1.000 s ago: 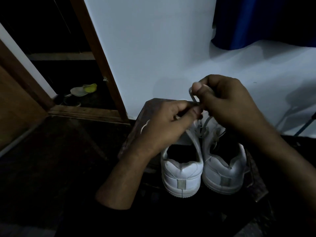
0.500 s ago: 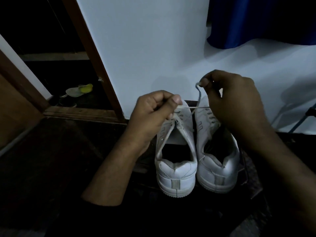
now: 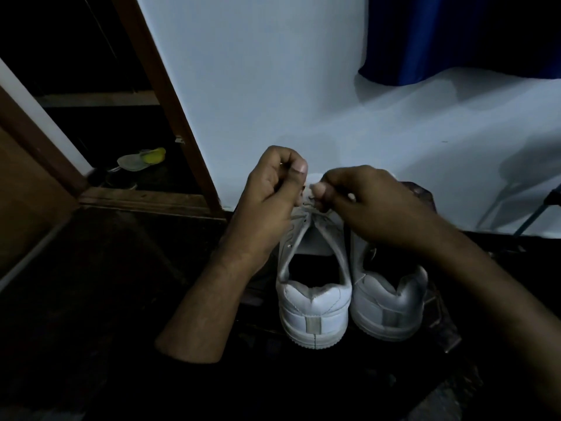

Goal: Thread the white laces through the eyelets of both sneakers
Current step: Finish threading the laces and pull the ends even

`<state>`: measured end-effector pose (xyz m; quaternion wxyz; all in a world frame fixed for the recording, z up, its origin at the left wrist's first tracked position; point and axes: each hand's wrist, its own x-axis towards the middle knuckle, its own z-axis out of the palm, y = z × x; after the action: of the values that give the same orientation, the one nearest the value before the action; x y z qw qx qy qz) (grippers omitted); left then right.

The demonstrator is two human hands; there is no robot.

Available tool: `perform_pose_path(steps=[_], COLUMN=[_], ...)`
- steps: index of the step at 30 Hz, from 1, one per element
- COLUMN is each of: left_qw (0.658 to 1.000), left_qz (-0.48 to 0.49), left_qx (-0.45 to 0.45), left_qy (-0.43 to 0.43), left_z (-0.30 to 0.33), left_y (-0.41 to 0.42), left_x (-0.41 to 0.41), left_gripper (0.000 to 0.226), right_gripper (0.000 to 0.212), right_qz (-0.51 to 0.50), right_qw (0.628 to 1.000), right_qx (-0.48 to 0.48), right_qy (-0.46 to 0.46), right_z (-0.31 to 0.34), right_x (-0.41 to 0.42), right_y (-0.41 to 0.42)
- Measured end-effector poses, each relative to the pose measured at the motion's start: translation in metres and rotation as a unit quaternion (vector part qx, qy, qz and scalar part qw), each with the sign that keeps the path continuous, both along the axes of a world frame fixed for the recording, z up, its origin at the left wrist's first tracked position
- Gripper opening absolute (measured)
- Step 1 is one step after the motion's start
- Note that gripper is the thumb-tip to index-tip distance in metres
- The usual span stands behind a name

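Hands: our left hand (image 3: 270,189) and right hand (image 3: 358,196) pinch the thin white lace (image 3: 311,198) above the left white leather sneaker (image 3: 312,287), probably to feed its eyelets.

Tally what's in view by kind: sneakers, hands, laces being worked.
Sneakers: 2, left sneaker and right sneaker
Hands: 2, left hand and right hand
Laces being worked: 1, white lace, on the left sneaker
Total: 5
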<state>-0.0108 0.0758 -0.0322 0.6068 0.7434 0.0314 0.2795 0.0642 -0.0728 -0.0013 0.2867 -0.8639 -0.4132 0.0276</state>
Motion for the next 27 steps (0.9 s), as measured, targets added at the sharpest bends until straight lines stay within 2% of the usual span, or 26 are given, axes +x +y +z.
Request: perform_pose_path(steps=[6,8,10,13,19,24,27], left_qw=[1.000,0.999,0.998,0.997,0.998,0.997,0.998], left_qz=[0.009,-0.002,-0.019,-0.023,-0.013,-0.017,-0.015], left_qx=[0.014,0.036,0.062,0.068,0.042,0.062,0.027], left_qy=[0.004,0.006,0.017,0.028,0.035,0.047,0.049], left_z=[0.001,-0.002,-0.005,-0.006,-0.004,-0.007,-0.002], left_y=[0.008,0.005,0.003,0.002,0.007,0.003,0.002], left_x=[-0.004,-0.002,0.000,0.001,-0.003,-0.001,-0.003], left_gripper=[0.017,0.011,0.004,0.004,0.012,0.014,0.012], right_gripper=[0.023,0.018,0.023,0.018,0.012,0.019,0.014], right_qz=[-0.134,-0.110,-0.048,0.020,-0.028,0.038,0.030], right_qw=[0.987,0.990,0.994,0.994,0.993,0.993,0.990], right_qx=[0.014,0.045,0.082,0.105,0.090,0.106,0.117], right_qy=[-0.088,-0.075,-0.046,-0.034,-0.071,-0.022,-0.075], right_z=[-0.001,-0.003,-0.003,-0.006,-0.006,-0.011,-0.013], right_x=[0.028,0.028,0.016,0.001,0.019,0.008,0.006], right_y=[-0.023,-0.022,-0.012,0.002,-0.010,-0.001,0.004])
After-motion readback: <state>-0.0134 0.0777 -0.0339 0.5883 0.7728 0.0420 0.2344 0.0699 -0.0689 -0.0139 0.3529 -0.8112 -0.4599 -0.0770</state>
